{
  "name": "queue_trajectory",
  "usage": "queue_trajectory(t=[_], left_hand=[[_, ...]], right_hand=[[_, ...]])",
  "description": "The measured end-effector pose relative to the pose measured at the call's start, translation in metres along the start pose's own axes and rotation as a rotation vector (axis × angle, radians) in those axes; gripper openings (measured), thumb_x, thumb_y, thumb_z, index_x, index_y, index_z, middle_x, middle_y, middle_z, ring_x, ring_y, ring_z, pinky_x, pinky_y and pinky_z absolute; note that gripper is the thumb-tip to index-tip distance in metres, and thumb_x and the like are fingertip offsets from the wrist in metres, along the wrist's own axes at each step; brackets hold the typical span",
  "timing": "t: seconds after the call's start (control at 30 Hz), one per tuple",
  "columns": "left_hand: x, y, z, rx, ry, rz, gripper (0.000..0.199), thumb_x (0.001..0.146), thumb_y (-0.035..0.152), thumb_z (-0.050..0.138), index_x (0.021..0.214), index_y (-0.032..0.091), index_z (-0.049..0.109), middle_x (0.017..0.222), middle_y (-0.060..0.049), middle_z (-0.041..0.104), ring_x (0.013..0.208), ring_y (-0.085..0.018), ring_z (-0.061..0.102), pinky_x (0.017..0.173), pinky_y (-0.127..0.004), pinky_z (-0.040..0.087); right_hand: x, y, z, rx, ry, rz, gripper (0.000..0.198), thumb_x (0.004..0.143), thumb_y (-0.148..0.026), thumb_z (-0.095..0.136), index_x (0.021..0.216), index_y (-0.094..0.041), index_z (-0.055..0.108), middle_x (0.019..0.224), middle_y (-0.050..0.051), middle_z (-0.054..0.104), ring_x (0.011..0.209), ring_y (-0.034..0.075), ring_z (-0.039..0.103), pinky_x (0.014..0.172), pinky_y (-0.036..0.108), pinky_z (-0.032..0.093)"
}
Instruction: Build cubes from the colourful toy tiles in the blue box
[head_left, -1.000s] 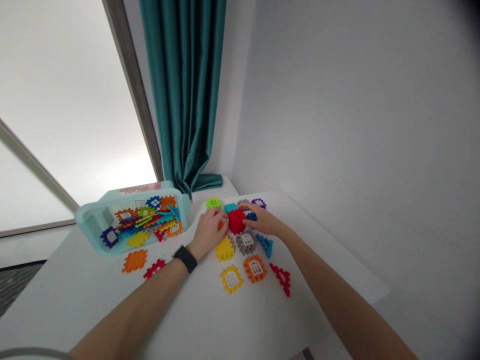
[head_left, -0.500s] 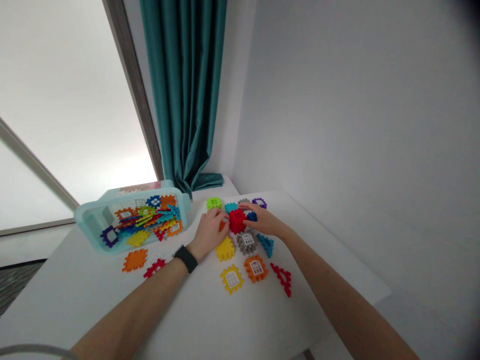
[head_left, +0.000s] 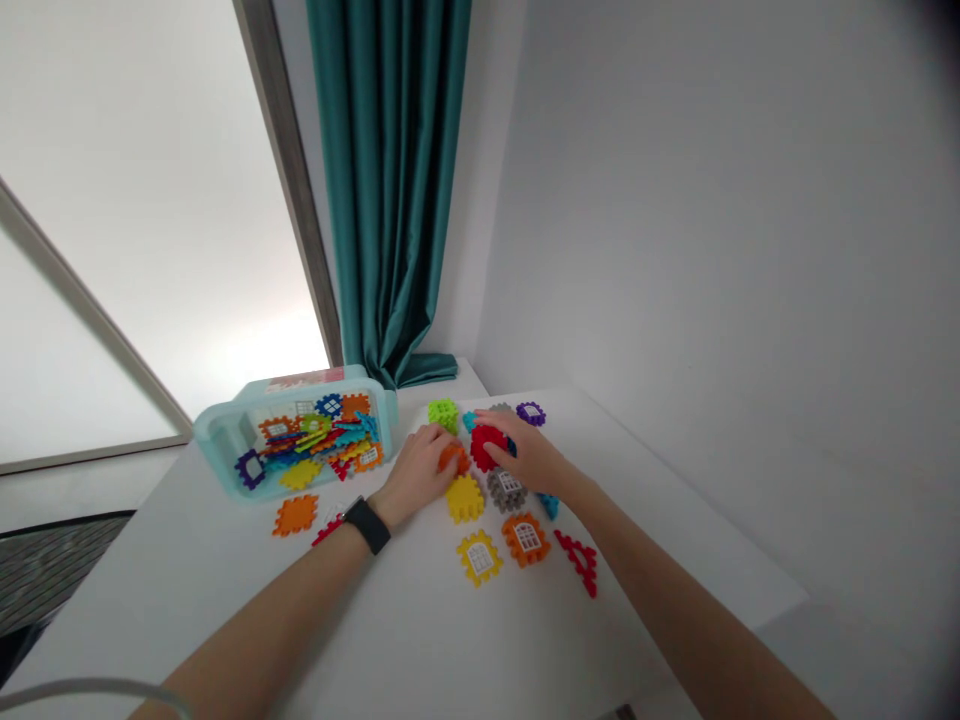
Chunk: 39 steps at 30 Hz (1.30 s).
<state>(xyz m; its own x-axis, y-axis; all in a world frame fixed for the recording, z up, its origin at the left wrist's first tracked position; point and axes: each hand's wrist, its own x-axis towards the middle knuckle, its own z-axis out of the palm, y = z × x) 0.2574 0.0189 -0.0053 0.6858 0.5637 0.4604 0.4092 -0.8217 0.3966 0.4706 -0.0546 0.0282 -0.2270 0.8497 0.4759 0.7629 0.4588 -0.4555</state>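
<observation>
My left hand (head_left: pixel 421 466), with a dark watch on the wrist, has its fingers curled over an orange notched building tile (head_left: pixel 454 458). My right hand (head_left: pixel 534 452) grips a red notched building tile (head_left: pixel 486 448), thumb on its near face and fingers reaching over the far side. The red and orange tiles sit side by side. Just in front are a yellow stack of tiles (head_left: pixel 465 498) and a grey window tile (head_left: pixel 508 489). Behind the hands are a lime-green stack (head_left: pixel 443 414) and a light-blue tile (head_left: pixel 469 421), partly covered.
A pale-blue bin (head_left: pixel 219 470) of mixed tiles lies on its side at left. On the white table (head_left: pixel 420 620) are an orange tile (head_left: pixel 295 515), a yellow window tile (head_left: pixel 480 557), an orange window tile (head_left: pixel 526 540), a red triangle (head_left: pixel 577 562) and a purple tile (head_left: pixel 531 413).
The view has swung slightly left. My right thumb has moved across the red tile's near face, and more of the orange tile shows under my left hand.
</observation>
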Motion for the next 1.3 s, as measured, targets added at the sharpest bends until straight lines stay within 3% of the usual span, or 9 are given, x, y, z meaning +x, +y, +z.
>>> queue_trajectory(t=[0.27, 0.5, 0.67, 1.0, 1.3], left_hand=[[-0.053, -0.017, -0.045, 0.099, -0.048, 0.002, 0.018, 0.089, 0.021, 0.055, 0.104, 0.020, 0.064, 0.106, -0.009, 0.062, 0.099, -0.025, 0.061, 0.088, -0.041, 0.049], [-0.112, -0.043, -0.091, 0.193, -0.078, -0.081, 0.022, 0.090, 0.021, 0.053, 0.109, 0.020, 0.064, 0.111, -0.010, 0.062, 0.105, -0.027, 0.059, 0.090, -0.041, 0.048], [-0.146, -0.057, -0.114, 0.278, -0.088, -0.140, 0.020, 0.090, 0.020, 0.053, 0.105, 0.020, 0.065, 0.108, -0.010, 0.064, 0.103, -0.027, 0.060, 0.088, -0.041, 0.047], [-0.184, -0.072, -0.125, 0.225, 0.040, -0.214, 0.030, 0.090, 0.018, 0.053, 0.118, 0.023, 0.063, 0.118, -0.009, 0.063, 0.110, -0.026, 0.058, 0.093, -0.040, 0.048], [-0.190, -0.081, -0.125, 0.229, -0.018, -0.296, 0.026, 0.088, 0.024, 0.058, 0.113, 0.020, 0.065, 0.112, -0.011, 0.062, 0.104, -0.027, 0.057, 0.089, -0.042, 0.048]], right_hand=[[0.009, -0.054, 0.038, 0.003, -0.086, -0.067, 0.039, 0.093, -0.020, 0.052, 0.131, -0.020, 0.060, 0.139, 0.012, 0.061, 0.131, 0.025, 0.054, 0.113, 0.049, 0.041], [0.013, -0.098, 0.085, -0.074, -0.348, -0.180, 0.042, 0.095, -0.023, 0.053, 0.136, -0.018, 0.056, 0.142, 0.013, 0.058, 0.131, 0.027, 0.052, 0.112, 0.047, 0.040], [0.019, -0.119, 0.117, -0.155, -0.393, -0.218, 0.037, 0.095, -0.023, 0.054, 0.131, -0.020, 0.059, 0.141, 0.013, 0.058, 0.127, 0.028, 0.053, 0.108, 0.047, 0.041], [0.041, -0.132, 0.150, -0.143, -0.398, -0.245, 0.021, 0.094, -0.016, 0.054, 0.113, -0.018, 0.064, 0.117, 0.010, 0.067, 0.112, 0.025, 0.058, 0.099, 0.039, 0.045], [0.037, -0.132, 0.161, -0.135, -0.420, -0.193, 0.025, 0.093, -0.017, 0.056, 0.117, -0.020, 0.064, 0.120, 0.009, 0.065, 0.114, 0.025, 0.055, 0.098, 0.039, 0.042]])
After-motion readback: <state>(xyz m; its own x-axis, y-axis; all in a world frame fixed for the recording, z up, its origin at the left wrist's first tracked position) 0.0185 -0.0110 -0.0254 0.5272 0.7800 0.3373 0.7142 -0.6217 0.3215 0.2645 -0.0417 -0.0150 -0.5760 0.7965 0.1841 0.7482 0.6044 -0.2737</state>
